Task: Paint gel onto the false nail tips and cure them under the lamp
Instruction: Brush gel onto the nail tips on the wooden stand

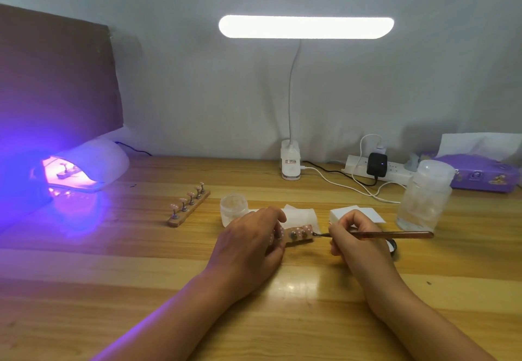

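The left grip [251, 236] is curled round one end of a small wooden strip [299, 235] and holds it just above the desk [169, 276]. Little nail tips [295, 232] stand on the strip, and some are hidden by the fingers. The right grip [356, 236] pinches a thin brown brush [395, 235]. The brush lies flat, and its tip is right at the free end of the strip. I cannot tell if the tip touches a nail.

Just behind the left grip is a small clear jar [234, 208]. White pads [347, 215] lie on the desk behind both grips. A tall clear bottle [426, 194] stands to the right of the pads.

To the left, another wooden strip with nail tips [189, 205] lies on the desk by itself. Farther left, the nail lamp [96, 162] glows purple, and a third strip [66, 171] sits inside it.

At the back, a white desk light [306, 27] shines. A power strip [358, 164] and a purple tissue box [480, 177] sit by the wall on the right.
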`<state>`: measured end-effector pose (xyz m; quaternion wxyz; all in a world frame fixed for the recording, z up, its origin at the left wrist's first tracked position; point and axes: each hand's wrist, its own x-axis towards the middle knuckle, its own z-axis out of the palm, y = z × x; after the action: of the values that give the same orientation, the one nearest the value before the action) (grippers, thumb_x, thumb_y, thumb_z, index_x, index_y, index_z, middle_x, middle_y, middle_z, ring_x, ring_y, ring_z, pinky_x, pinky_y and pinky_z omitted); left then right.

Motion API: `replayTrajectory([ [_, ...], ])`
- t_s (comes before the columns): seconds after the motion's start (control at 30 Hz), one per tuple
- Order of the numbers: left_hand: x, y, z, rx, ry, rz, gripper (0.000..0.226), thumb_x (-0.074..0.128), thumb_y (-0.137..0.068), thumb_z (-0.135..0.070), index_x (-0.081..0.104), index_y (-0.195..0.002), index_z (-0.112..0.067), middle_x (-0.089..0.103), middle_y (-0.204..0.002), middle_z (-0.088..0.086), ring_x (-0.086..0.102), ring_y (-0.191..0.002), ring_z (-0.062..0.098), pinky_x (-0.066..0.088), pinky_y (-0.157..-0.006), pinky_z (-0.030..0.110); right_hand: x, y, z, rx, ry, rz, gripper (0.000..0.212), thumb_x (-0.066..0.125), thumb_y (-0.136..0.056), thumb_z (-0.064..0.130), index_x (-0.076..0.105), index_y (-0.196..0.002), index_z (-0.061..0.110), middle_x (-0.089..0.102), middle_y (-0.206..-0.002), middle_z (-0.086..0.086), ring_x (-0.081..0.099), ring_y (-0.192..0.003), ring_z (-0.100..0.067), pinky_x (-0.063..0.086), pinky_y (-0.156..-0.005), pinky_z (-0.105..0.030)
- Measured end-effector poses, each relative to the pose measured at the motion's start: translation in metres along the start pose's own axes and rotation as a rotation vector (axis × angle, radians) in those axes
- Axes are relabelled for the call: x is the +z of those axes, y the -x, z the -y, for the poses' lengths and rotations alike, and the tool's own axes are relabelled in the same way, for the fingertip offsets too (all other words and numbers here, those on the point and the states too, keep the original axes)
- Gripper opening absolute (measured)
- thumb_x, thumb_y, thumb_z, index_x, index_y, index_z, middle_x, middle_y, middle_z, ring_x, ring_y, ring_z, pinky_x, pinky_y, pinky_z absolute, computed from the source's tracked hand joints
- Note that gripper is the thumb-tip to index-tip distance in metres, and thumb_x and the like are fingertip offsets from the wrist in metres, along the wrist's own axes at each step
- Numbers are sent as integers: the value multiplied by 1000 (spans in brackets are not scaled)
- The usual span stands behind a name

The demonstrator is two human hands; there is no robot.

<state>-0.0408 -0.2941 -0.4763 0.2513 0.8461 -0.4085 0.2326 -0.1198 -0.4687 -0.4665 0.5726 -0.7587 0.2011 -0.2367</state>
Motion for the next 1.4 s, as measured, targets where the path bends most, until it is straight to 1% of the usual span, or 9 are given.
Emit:
replayTrajectory([
  [0.2,2,1,3,-17,0,31,35,70,-85,-26,52,-115,-26,63,-94,-14,58,-78,6,42,-61,19,-1,1,2,7,-163,-7,17,61,-94,19,57,-83,7,61,-56,2,47,-49,-6,39,-56,-27],
  [0.27,3,1,4,-31,22,54,36,68,-87,-30,48,-117,-29,63,-96,-15,58,-80,6,46,-62,23,-1,1,3,3,-185,-12,18,62,-94,21,58,-87,5,63,-58,2,47,-49,-5,40,-55,-26],
  [0.4,3,1,6,-46,57,55,37,68,-88,-33,47,-118,-30,63,-97,-16,54,-79,3,43,-62,21,-1,1,4,-1,-186,26,16,63,-93,18,55,-94,3,66,-61,1,50,-53,-7,42,-56,-27],
  [0.57,3,1,5,-32,49,57,38,69,-87,-32,48,-118,-28,64,-97,-14,57,-80,6,45,-63,20,1,3,6,-31,-145,78,18,63,-93,18,55,-96,1,68,-65,-2,53,-58,-10,43,-62,-32],
  [0.67,3,1,5,-24,32,55,37,70,-86,-31,49,-117,-28,63,-95,-13,55,-78,5,38,-60,17,1,4,5,-38,-132,96,16,64,-92,17,55,-95,4,68,-65,-1,52,-55,-6,43,-61,-30],
  [0.77,2,1,5,-23,26,55,38,71,-85,-31,49,-116,-27,64,-94,-12,57,-77,7,44,-61,21,1,3,5,-55,-87,135,13,64,-92,17,55,-94,7,69,-66,-1,53,-53,-2,43,-56,-25],
  [0.87,2,1,5,-25,21,61,38,71,-85,-31,49,-116,-28,63,-93,-12,53,-74,4,40,-58,17,0,3,3,-54,-63,151,8,63,-92,16,57,-92,11,68,-66,0,55,-53,0,44,-56,-25],
  [1.03,3,1,5,-30,16,70,37,70,-86,-32,49,-116,-29,63,-95,-12,52,-76,4,34,-57,13,0,1,2,-43,-55,167,5,62,-92,12,57,-91,10,65,-61,4,56,-52,1,45,-53,-22],
  [1.4,2,1,4,-50,9,64,35,69,-86,-33,50,-116,-28,61,-93,-14,46,-75,1,36,-62,18,0,1,0,-65,-55,108,7,61,-90,11,58,-90,5,52,-54,8,46,-49,1,39,-54,-24],
])
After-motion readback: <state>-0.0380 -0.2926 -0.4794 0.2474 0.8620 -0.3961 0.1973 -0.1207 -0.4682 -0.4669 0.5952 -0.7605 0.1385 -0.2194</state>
